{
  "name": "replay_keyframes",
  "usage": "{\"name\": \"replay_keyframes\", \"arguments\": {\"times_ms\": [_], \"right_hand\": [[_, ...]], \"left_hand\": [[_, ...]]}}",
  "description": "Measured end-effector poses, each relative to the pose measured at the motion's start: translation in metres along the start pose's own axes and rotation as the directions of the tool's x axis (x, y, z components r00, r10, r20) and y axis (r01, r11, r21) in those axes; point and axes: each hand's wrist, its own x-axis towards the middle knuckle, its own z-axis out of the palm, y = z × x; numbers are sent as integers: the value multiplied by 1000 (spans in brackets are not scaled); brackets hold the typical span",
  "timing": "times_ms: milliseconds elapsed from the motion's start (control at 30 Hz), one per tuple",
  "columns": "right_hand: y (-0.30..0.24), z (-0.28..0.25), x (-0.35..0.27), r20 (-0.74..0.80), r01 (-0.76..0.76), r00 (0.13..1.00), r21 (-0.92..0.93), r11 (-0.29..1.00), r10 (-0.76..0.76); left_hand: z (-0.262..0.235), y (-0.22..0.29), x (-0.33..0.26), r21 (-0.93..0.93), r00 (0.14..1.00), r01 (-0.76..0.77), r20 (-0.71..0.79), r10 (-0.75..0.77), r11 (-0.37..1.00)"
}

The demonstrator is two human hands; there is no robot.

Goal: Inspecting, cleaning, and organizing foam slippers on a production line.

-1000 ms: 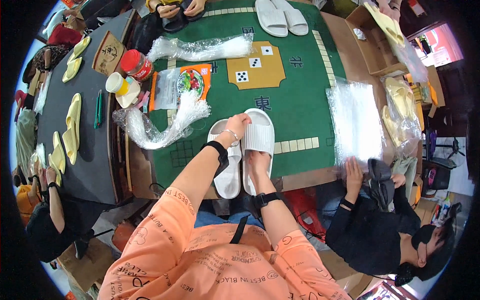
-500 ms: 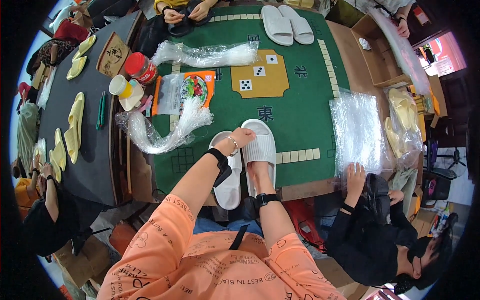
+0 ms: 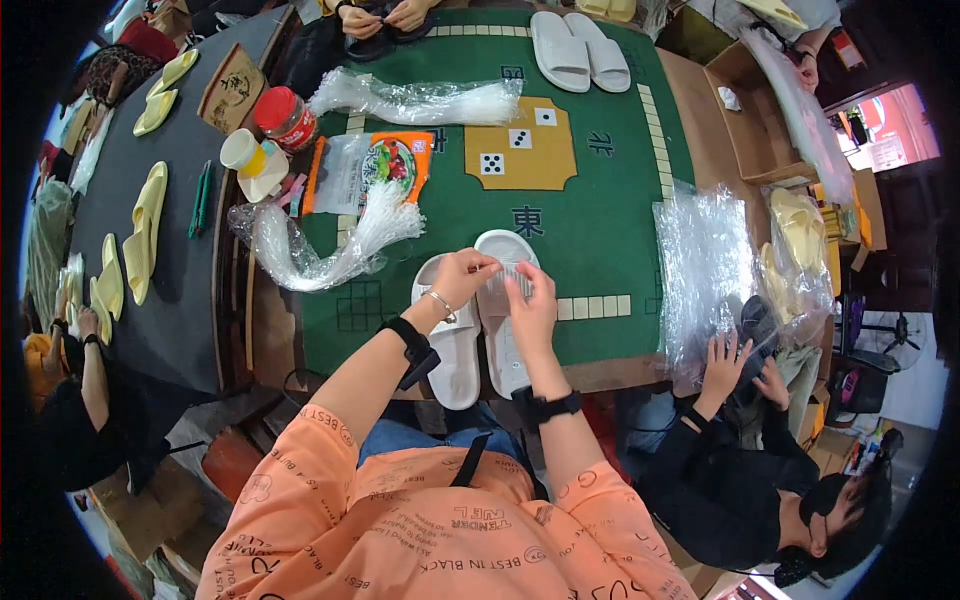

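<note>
A pair of white slippers lies near the table edge in front of me, a left slipper (image 3: 452, 360) and a right slipper (image 3: 505, 345), toes pointing away. Over the right slipper's ribbed strap, my left hand (image 3: 465, 278) is closed in a pinch; what its fingertips hold is too small to make out. Beside it, my right hand (image 3: 535, 305) hovers at the strap's right side, thumb and fingers apart, with nothing visible between them. Left of the slippers rests a bundle of thin white plastic strands (image 3: 385, 225) in clear wrap.
A second strand bundle (image 3: 420, 98), an orange food packet (image 3: 368, 172) and a red-lidded jar (image 3: 286, 118) sit at the left. Another white slipper pair (image 3: 580, 55) stands at the far side. Clear plastic bags (image 3: 705, 270) lie right, near a co-worker's hand (image 3: 722, 370) and a dark slipper.
My right hand has come out from under the right slipper's strap and risen beside my left hand. My left hand stays over the strap. The co-worker at right has moved a dark slipper toward the bags.
</note>
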Motion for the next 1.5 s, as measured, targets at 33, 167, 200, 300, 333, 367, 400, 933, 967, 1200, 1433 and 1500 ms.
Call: {"name": "replay_keyframes", "arguments": {"times_ms": [33,167,200,300,333,367,400,933,967,1200,1433,1500], "right_hand": [[1,10,6,148,-75,987,112,991,58],[6,37,14,487,-443,837,340,830,248],[7,41,14,462,-425,851,324,845,251],[9,48,15,435,-483,855,467,741,283],[9,49,15,430,-513,848,528,677,308],[10,50,16,428,-516,847,516,684,316],[11,50,16,460,-543,828,517,662,319],[11,50,17,477,-557,817,509,656,324],[11,50,17,478,-547,823,520,656,307],[14,48,17,502,-570,806,515,640,314],[16,46,16,491,-552,823,570,609,286],[17,45,16,538,-602,784,537,590,310]], "left_hand": [[-3,1,-3,-45,1000,-14,14,15,999],[-12,0,-9,96,1000,-5,-15,7,995],[-12,-1,-8,167,998,-37,-34,43,985],[-8,-8,-9,-203,990,118,-46,-130,972],[-5,-11,-8,-558,985,100,-63,-162,824],[-5,-15,-7,-563,980,99,-87,-178,821],[-5,-19,-6,-758,969,89,-84,-231,646],[-3,-18,-2,-701,952,188,-41,-302,688],[-5,-22,0,-743,968,175,10,-250,646],[3,-25,-3,-612,971,181,-14,-239,770],[1,-14,-6,-500,969,204,-19,-246,842],[2,-14,-5,-370,977,183,-37,-211,911]]}}
